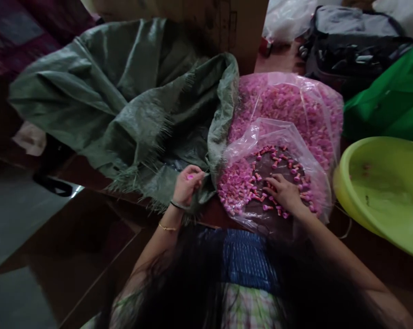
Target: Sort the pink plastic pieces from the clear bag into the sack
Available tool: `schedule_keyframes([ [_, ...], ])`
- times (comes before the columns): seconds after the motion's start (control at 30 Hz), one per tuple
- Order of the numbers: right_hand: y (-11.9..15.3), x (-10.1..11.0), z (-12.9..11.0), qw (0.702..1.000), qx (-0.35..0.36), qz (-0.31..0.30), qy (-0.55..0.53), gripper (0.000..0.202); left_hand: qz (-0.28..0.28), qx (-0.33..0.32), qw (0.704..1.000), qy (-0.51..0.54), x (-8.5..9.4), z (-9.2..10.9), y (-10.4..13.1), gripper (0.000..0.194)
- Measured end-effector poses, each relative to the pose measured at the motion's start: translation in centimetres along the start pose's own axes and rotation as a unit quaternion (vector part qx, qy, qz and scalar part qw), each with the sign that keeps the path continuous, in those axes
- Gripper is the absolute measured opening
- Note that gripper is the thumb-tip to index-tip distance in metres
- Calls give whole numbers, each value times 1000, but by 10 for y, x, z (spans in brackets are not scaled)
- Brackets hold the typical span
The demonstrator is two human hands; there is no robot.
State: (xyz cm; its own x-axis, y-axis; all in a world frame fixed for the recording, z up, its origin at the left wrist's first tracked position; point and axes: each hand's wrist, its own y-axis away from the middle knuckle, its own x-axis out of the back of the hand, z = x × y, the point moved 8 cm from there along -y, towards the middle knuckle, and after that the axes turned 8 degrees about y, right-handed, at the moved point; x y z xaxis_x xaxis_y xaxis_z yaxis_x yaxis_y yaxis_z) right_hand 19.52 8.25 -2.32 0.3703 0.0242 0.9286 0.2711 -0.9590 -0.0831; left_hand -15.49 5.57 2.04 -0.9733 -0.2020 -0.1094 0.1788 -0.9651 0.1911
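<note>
My left hand (189,183) is closed, with a small pink plastic piece (190,177) showing among its curled fingers. It is beside the rolled edge of a dark green woven sack (124,87). On the right, my right hand (284,193) reaches over the mouth of a clear plastic bag (278,130). Its fingers are a little apart, and the fingertips are down among loose small pink-and-red pieces (267,207). Whether one lies between them is too blurred to tell. A dense heap of pink pieces (235,183) lies to their left.
Behind the open bag stands a full clear bag of pink pieces (288,98). A yellow-green basin (381,183) is at the right, below green fabric (391,96). A black bag (357,50) sits at the back right, and a cardboard box (206,18) behind the sack.
</note>
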Motion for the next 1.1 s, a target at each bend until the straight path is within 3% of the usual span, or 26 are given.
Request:
schedule_keyframes([
  [0.07, 4, -5, 5, 1000, 2, 6, -14, 24, 124, -108, 972, -168, 46, 15, -14, 23],
  [0.1, 4, -3, 9, 999, -5, 21, -43, 23, 157, -148, 947, -239, 59, 19, -20, 22],
  [0.17, -3, 5, 19, 990, -42, 58, -122, 21, 152, -192, 910, -334, 67, 19, -39, 21],
  [0.27, -15, 8, 37, 947, -147, 60, -280, 24, 63, -194, 897, -392, 56, 4, -74, 29],
  [0.33, -17, -4, 40, 877, -211, 3, -433, 29, 18, -169, 902, -396, 48, -6, -96, 34],
  [0.43, -16, -16, 32, 763, -245, -51, -596, 36, -5, -147, 913, -381, 43, -10, -121, 28],
  [0.53, -13, -15, 32, 739, -241, -41, -627, 33, 30, -179, 935, -304, 47, 5, -127, 25],
  [0.67, -7, -14, 37, 720, -243, -47, -649, 26, 124, -185, 970, -98, 50, 30, -93, 39],
  [0.73, -3, -11, 34, 730, -248, -58, -635, 30, 77, -121, 990, 9, 21, 25, -66, 40],
  [0.8, 0, -4, 25, 756, -252, -48, -603, 34, -60, -11, 994, 88, -37, 5, -32, 39],
  [0.87, 2, 8, 8, 786, -234, -7, -572, 34, -164, 102, 973, 129, -96, -22, 6, 40],
  [0.93, 4, 22, -17, 819, -188, 54, -540, 33, -233, 175, 942, 167, -143, -46, 36, 40],
  [1.0, 8, 30, -44, 858, -133, 94, -487, 29, -267, 198, 921, 201, -170, -61, 51, 38],
  [1.1, 13, 28, -74, 911, -46, 79, -401, 20, -269, 176, 926, 197, -174, -66, 49, 34],
])
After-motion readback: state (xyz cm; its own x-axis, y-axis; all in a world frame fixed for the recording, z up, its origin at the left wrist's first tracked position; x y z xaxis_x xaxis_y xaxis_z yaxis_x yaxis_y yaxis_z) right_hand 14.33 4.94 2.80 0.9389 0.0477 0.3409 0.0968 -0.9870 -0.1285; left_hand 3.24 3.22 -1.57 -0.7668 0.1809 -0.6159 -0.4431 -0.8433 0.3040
